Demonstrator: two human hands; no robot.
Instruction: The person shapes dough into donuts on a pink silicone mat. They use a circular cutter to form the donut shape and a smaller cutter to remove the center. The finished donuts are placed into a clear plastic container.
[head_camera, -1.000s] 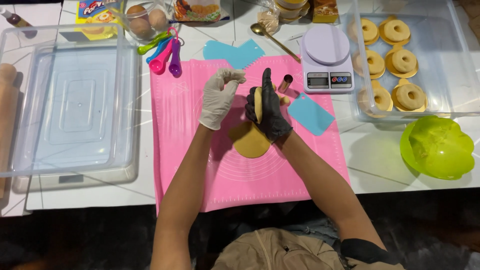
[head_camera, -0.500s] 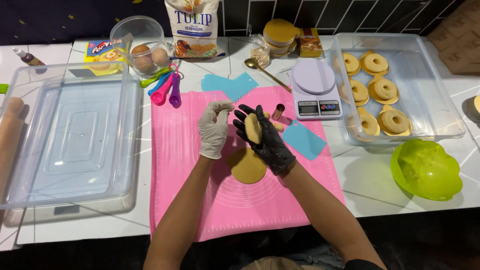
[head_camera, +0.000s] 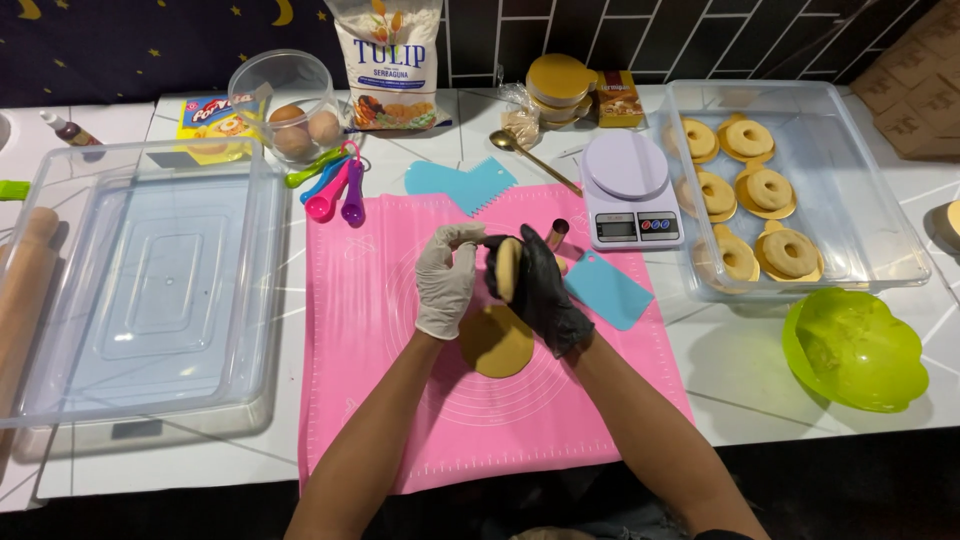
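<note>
Green bowl (head_camera: 853, 350), kitchen scale (head_camera: 630, 190)

White tiled counter (head_camera: 740, 385) – pink mat (head_camera: 400, 400) centre, clear tub (head_camera: 140, 300) left, doughnut tray (head_camera: 870, 200) right, green bowl (head_camera: 855, 350), scale (head_camera: 630, 190), flour bag (head_camera: 385, 60) – rolling pin (head_camera: 25, 300) at left edge.

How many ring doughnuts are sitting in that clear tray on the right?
6, all in the clear tray: two at the back, two in the middle, two in front. None look hidden.
</note>
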